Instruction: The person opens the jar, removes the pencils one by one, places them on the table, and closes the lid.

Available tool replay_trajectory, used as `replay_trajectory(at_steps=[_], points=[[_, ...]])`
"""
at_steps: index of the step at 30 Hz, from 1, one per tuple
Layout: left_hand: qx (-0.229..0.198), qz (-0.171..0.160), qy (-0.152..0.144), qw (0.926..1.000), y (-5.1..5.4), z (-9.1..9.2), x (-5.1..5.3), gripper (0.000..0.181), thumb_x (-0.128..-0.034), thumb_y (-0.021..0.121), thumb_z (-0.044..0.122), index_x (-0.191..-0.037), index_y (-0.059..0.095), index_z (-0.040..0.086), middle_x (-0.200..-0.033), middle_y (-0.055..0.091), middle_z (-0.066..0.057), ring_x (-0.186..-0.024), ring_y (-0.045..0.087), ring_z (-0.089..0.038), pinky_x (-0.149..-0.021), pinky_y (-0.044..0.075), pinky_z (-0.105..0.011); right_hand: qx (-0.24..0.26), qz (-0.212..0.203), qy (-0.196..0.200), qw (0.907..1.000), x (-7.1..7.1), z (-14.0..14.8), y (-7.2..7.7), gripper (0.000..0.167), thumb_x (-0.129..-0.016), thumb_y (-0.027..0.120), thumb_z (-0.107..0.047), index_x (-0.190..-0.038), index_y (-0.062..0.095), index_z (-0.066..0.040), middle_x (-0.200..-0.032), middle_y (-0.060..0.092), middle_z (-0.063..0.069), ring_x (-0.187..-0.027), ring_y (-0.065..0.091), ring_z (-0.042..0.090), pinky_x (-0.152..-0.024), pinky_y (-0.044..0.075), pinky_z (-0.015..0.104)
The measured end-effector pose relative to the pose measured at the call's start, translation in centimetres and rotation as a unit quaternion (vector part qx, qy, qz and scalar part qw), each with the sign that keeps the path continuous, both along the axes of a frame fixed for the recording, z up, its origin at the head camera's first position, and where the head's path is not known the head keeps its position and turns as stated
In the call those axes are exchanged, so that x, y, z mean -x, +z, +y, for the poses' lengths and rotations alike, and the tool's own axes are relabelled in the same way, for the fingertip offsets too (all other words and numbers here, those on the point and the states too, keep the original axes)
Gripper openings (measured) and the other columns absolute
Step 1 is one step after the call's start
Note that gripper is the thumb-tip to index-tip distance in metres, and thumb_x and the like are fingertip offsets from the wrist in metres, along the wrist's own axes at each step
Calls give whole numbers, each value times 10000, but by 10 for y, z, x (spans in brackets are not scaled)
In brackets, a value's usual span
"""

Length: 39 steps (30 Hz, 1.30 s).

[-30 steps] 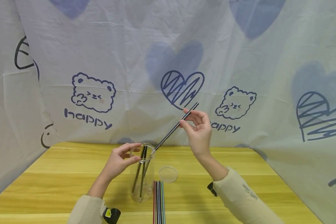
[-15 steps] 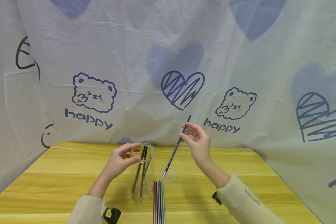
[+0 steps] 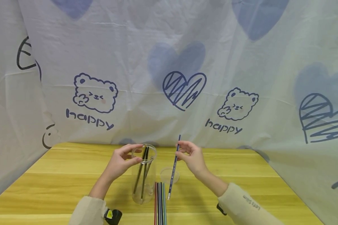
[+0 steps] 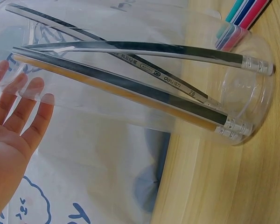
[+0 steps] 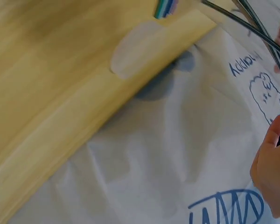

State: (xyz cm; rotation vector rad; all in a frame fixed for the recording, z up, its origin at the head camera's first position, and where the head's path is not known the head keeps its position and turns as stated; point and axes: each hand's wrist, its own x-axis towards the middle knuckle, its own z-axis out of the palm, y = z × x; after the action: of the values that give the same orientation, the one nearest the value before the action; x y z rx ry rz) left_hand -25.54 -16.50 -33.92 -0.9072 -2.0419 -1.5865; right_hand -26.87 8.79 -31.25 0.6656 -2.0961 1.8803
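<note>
A person's right hand (image 3: 195, 159) lowers a blue pencil (image 3: 173, 172) past a round clear lid (image 3: 166, 175), its silver end now just beside a row of coloured sticks (image 3: 160, 203) on the wood-grain surface (image 3: 202, 200). 1 second ago that end was up by the rim of the clear container (image 3: 151, 175) and the pencil slanted far more; now it hangs almost upright. The change leaves the pencil outside the container, alongside the row and seemingly not laid down, though whether its end touches the surface is impossible to tell.

The right fingers are nearly closed, pinching the pencil near its upper end. The left hand (image 3: 119, 161) steadies the container, fingers and thumb parted around its rim. At least 3 dark pencils (image 4: 177, 101) lean inside.
</note>
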Motion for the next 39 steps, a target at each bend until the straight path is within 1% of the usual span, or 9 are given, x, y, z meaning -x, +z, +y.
replay_trajectory(at_steps=[5,9,13,18,22,26,30,34,39], points=[[1,-20,36,10000,0,0,0,375,-789,652,-1,-1152,566,-27,-1077,579,-165,-949,551,-232,-745,486,-318,-302,-210,-52,9993,-1,-1,-11,311,-765,603,131,-1070,549,103,-978,606,195,-726,586,202,-618,526,304],[17,10,26,10000,-1,0,0,377,-793,647,-1,-1157,558,-35,-1082,575,-175,-950,551,-220,-745,486,-311,-487,-343,18,9982,-1,-2,-21,321,-761,605,132,-1075,536,127,-978,601,220,-720,587,215,-607,527,303],[5,-44,31,10000,-1,0,0,379,-791,651,1,-1158,562,-27,-1082,577,-166,-949,551,-181,-746,485,-311,-790,-335,124,9962,-2,-2,-30,328,-763,614,116,-1079,529,141,-968,602,230,-700,594,223,-586,526,294],[-11,-36,21,10000,0,0,-1,381,-787,650,-10,-1158,562,-28,-1078,579,-165,-950,549,-203,-746,484,-312,-1029,-493,320,9929,-3,-2,-37,330,-757,614,125,-1074,527,145,-944,603,213,-687,583,194,-581,527,299],[-10,-7,17,10000,0,0,0,379,-790,647,-9,-1158,559,-33,-1076,577,-170,-950,547,-235,-746,483,-304,-1085,-702,458,9906,-4,-3,-43,321,-752,602,143,-1061,516,161,-883,601,177,-669,574,178,-588,530,346],[-13,22,0,10000,-1,-1,2,376,-791,646,-8,-1156,559,-36,-1070,577,-173,-947,545,-261,-744,482,-294,-1239,-1012,662,9849,-6,-4,-51,312,-752,594,146,-1047,498,172,-873,589,185,-660,580,179,-591,528,383],[-23,31,-28,10000,-2,0,2,378,-791,645,-12,-1158,557,-39,-1071,577,-175,-947,547,-242,-743,483,-291,-1515,-1250,816,9771,-8,-5,-62,305,-727,594,170,-1015,494,180,-852,572,234,-656,576,169,-569,530,352],[-40,13,-7,10000,-1,0,1,381,-788,646,-18,-1158,556,-40,-1074,575,-177,-947,550,-199,-742,482,-287,-1741,-1287,806,9729,-8,-6,-69,305,-698,580,197,-991,499,181,-811,577,250,-625,580,183,-540,528,323],[-62,10,-12,10000,0,1,0,382,-784,645,-31,-1156,557,-43,-1076,573,-180,-948,551,-213,-739,484,-287,-1883,-1504,735,9677,-10,-7,-74,337,-680,583,197,-1005,497,167,-773,587,215,-554,581,191,-529,526,325]])
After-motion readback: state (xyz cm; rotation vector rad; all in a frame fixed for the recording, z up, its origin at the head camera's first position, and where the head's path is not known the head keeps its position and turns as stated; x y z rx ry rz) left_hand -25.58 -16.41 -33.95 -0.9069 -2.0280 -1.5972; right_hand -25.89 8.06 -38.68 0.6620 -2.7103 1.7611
